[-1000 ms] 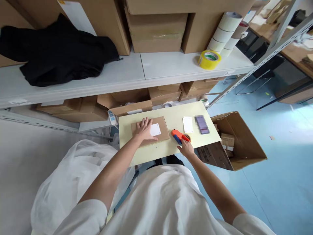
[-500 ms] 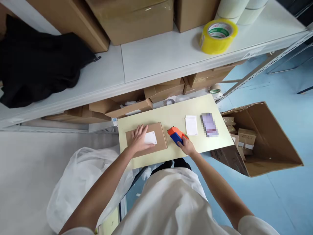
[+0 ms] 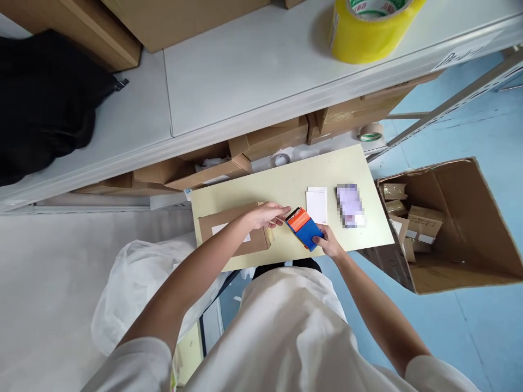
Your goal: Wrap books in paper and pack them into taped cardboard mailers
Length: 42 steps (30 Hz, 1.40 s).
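My right hand [image 3: 328, 243] grips an orange and blue tape dispenser [image 3: 304, 230], its black toothed edge turned up and to the left. Close to that edge is my left hand [image 3: 266, 215], fingers stretched out; whether the fingertips touch the dispenser or its tape is hard to make out. Beneath my left hand and forearm lies a closed brown cardboard box [image 3: 214, 219] with a white label, partly hidden by the arm. The small pale yellow table [image 3: 281, 185] carries these things.
White paper slips [image 3: 316, 206] and a blurred purple item [image 3: 350, 204] lie right of the dispenser. An open carton [image 3: 461, 218] holding small parcels stands at the right. Beyond the table runs a grey shelf [image 3: 245, 81] with a yellow tape roll [image 3: 368, 38]. A white plastic bag [image 3: 139, 283] is at left.
My left hand has lifted off the box label and moved right, toward the dispenser. The dispenser has turned in my right hand, showing its blue side and toothed edge. The view has shifted closer.
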{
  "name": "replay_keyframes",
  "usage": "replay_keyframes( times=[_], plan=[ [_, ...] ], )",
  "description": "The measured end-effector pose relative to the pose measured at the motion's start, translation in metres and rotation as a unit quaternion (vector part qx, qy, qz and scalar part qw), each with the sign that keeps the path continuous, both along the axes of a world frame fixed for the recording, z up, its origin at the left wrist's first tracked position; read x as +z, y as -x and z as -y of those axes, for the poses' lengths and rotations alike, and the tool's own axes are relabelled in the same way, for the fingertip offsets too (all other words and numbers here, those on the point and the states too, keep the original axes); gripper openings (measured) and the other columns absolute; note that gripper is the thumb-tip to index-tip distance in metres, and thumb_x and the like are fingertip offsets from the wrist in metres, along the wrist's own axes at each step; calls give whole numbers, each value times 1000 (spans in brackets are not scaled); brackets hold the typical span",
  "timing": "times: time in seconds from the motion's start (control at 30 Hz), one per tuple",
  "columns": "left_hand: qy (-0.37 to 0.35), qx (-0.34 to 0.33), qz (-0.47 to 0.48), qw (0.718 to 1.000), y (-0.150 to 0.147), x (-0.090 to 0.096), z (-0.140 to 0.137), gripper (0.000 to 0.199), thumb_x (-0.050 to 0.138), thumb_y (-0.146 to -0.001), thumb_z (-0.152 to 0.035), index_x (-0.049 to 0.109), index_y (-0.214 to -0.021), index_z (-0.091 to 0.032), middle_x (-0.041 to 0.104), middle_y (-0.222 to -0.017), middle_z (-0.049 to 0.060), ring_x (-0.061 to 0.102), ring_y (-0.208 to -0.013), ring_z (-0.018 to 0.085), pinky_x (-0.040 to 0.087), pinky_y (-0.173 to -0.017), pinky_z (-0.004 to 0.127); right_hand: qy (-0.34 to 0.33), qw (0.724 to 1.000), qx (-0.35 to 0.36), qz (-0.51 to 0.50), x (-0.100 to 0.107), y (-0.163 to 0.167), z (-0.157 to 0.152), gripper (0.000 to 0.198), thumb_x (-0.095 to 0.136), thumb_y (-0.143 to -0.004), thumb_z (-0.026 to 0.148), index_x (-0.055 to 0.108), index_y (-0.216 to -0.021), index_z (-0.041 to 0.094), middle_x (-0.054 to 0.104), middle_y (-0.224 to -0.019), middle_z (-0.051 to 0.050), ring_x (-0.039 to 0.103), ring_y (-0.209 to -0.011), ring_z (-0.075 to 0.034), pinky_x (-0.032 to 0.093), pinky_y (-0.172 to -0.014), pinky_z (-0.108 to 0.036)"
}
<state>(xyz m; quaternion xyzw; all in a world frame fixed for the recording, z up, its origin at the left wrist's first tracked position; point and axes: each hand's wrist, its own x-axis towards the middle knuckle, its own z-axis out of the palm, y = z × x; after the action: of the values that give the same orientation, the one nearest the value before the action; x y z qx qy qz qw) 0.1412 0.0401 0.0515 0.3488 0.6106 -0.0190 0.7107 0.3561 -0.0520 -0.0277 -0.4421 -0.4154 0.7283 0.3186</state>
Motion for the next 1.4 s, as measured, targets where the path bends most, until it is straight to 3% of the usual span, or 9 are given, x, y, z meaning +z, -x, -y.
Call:
replay_keyframes(
  times=[0.17, 0.3, 0.47, 0.6, 0.8, 1.0, 1.1, 1.23, 1.4],
  plan=[
    [-64, -13, -15, 998, 3, -7, -15, 29, 75, -62, -41, 64, -68, -15, 62, -65, 0, 46, -51, 6, 30, -49, 21, 22, 999, 5, -28, -6, -1, -8, 47, 65, -63, 63, 57, -69, 16, 51, -54, 2, 46, -47, -11, 36, -45, -24],
    [-133, -65, -90, 985, 4, -8, -34, 19, 70, -66, -33, 65, -63, -15, 64, -63, 1, 47, -51, 7, 33, -49, 21, 59, 996, -67, -6, -9, 7, -17, 54, 62, -64, 70, 56, -61, 16, 49, -50, 2, 40, -44, -9, 30, -42, -23],
    [-138, -203, -179, 953, 1, -15, -53, 18, 70, -63, -33, 67, -59, -15, 67, -62, 3, 49, -52, 9, 35, -51, 23, 183, 973, -135, -31, -16, 20, -12, 55, 59, -71, 68, 59, -56, 15, 54, -48, 0, 43, -43, -9, 34, -42, -22],
    [-93, -325, -198, 920, -3, -26, -54, 18, 70, -60, -34, 68, -56, -16, 64, -56, 1, 42, -48, 9, 31, -49, 24, 285, 943, -146, -93, -28, 26, 18, 49, 63, -72, 62, 66, -62, 13, 64, -55, -4, 54, -47, -13, 44, -46, -24],
    [-132, -461, -259, 839, -3, -52, -45, 17, 68, -58, -35, 67, -51, -19, 57, -49, -1, 46, -51, 12, 31, -50, 26, 379, 888, -178, -188, -49, 39, 86, 38, 61, -80, 51, 72, -86, 15, 74, -80, -9, 68, -69, -19, 56, -64, -27],
    [-128, -624, -335, 694, -2, -58, -48, 12, 62, -57, -31, 69, -54, -21, 63, -56, 3, 54, -56, 17, 34, -50, 27, 441, 862, -166, -186, -58, 63, 140, 40, 61, -82, 50, 72, -84, 11, 74, -78, -10, 66, -61, -16, 54, -55, -23],
    [-112, -682, -355, 629, -6, -57, -48, 13, 62, -54, -27, 71, -61, -22, 68, -67, 6, 59, -64, 21, 38, -53, 28, 456, 852, -166, -199, -59, 78, 150, 40, 61, -82, 49, 71, -78, 11, 71, -68, -9, 62, -52, -13, 51, -48, -21],
    [-149, -716, -404, 549, -9, -60, -37, 25, 60, -55, -27, 72, -75, -20, 70, -82, 12, 63, -78, 28, 44, -60, 32, 470, 840, -180, -204, -62, 92, 150, 39, 60, -83, 47, 69, -71, 12, 67, -57, -6, 56, -43, -11, 46, -40, -20],
    [-161, -737, -434, 492, -1, -59, -29, 35, 62, -58, -30, 71, -89, -15, 69, -89, 16, 62, -88, 32, 46, -70, 37, 484, 829, -183, -210, -69, 98, 146, 39, 60, -81, 50, 69, -78, 13, 68, -59, -6, 57, -43, -13, 46, -37, -22]
  ],
)
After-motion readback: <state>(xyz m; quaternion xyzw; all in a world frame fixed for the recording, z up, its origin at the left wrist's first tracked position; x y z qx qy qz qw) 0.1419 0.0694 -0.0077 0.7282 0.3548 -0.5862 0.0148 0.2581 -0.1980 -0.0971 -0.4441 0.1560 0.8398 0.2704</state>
